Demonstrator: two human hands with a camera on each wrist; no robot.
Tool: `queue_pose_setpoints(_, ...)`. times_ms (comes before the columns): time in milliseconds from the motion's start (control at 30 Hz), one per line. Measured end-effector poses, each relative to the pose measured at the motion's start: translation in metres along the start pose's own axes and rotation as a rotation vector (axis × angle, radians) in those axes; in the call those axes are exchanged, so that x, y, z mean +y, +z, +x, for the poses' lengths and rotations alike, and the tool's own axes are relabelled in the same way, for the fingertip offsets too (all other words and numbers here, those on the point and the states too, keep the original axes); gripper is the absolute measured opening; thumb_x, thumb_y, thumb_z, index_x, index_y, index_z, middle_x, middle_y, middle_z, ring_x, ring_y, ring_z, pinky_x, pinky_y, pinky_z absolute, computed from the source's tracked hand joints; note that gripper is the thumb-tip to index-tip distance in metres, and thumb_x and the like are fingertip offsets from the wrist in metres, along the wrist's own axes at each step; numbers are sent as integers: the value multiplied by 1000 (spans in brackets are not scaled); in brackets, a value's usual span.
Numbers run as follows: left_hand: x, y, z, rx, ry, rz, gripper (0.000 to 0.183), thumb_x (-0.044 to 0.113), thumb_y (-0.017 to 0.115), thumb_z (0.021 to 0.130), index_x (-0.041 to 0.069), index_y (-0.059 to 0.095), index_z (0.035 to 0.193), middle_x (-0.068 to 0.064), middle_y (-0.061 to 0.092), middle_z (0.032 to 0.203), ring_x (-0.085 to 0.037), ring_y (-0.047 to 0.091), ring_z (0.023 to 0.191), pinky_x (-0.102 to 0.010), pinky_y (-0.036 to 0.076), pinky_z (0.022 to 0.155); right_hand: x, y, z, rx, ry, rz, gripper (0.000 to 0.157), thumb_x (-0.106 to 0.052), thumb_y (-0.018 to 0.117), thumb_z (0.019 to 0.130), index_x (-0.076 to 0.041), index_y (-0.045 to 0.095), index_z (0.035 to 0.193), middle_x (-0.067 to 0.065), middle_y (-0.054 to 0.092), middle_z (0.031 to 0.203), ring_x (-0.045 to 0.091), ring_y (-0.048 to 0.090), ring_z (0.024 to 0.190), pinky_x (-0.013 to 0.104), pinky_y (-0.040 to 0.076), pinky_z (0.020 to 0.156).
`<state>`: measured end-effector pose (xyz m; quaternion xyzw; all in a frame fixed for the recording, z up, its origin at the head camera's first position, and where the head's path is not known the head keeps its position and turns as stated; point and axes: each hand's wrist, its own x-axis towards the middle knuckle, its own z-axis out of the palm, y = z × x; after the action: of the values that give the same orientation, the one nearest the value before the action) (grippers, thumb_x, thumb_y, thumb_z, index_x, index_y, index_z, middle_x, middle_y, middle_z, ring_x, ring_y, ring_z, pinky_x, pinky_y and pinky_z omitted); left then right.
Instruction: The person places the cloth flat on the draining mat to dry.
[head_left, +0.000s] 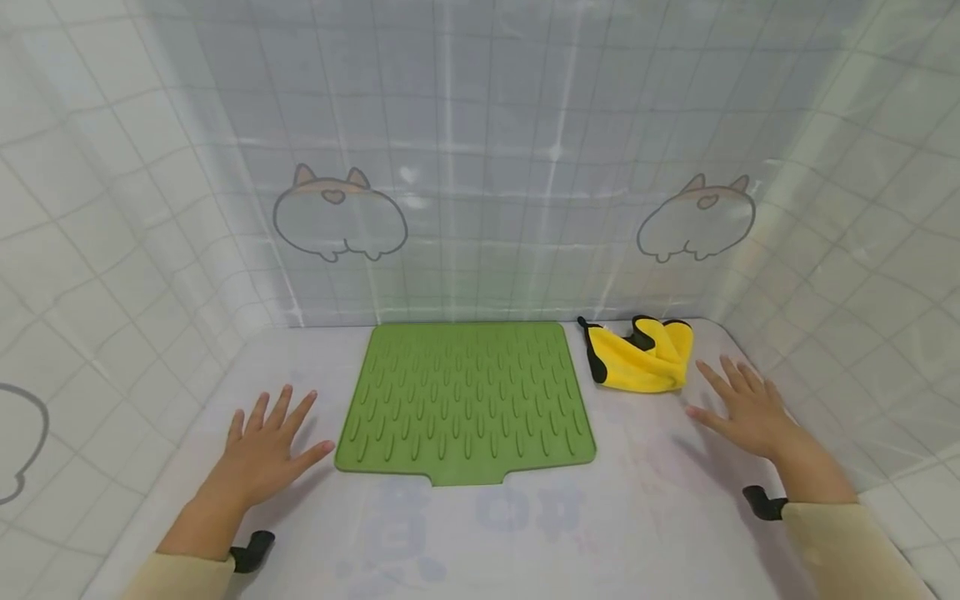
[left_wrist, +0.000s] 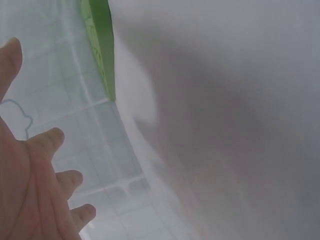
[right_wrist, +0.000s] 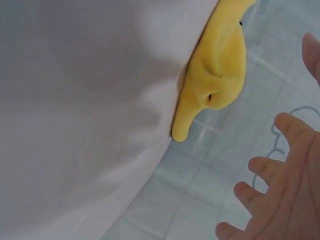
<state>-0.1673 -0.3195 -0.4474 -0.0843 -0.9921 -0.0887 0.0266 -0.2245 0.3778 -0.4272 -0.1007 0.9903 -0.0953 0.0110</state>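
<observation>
A green ridged mat (head_left: 467,392) with a short tab on its near edge lies flat in the middle of the white table. To its right, a crumpled yellow cloth with black edging (head_left: 645,358) lies near the back wall. My left hand (head_left: 258,458), fingers spread and palm down, hovers left of the mat, its thumb close to the mat's front left corner. My right hand (head_left: 750,412) is likewise spread, just right of the cloth. Nothing is held in either palm in the wrist views, where the mat's edge (left_wrist: 102,45) and the cloth (right_wrist: 215,65) also show.
Tiled-pattern sheeting walls (head_left: 480,167) enclose the table (head_left: 637,517) at the back and both sides, with cartoon animal drawings on them. Black wrist straps (head_left: 255,550) and beige sleeves (head_left: 847,542) show on the forearms.
</observation>
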Motion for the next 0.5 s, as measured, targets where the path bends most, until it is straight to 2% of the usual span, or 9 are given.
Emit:
queue_pose_setpoints(267, 12, 2, 6, -5, 6, -43, 90, 67, 49, 95, 12, 22, 160, -30, 11, 162, -59, 4, 145, -76, -2, 109, -10, 2, 7, -4, 24, 45, 94, -61, 57, 95, -15, 9, 162, 34, 1, 161, 60, 1, 143, 77, -10, 107)
queue_pose_setpoints(500, 17, 3, 8, -14, 3, -53, 90, 67, 51, 94, 11, 24, 159, -31, 15, 161, -60, 9, 143, -77, 2, 109, -20, 1, 14, -18, 29, 75, 93, -60, 58, 94, -14, 14, 161, 34, 2, 161, 59, 1, 143, 76, -7, 108)
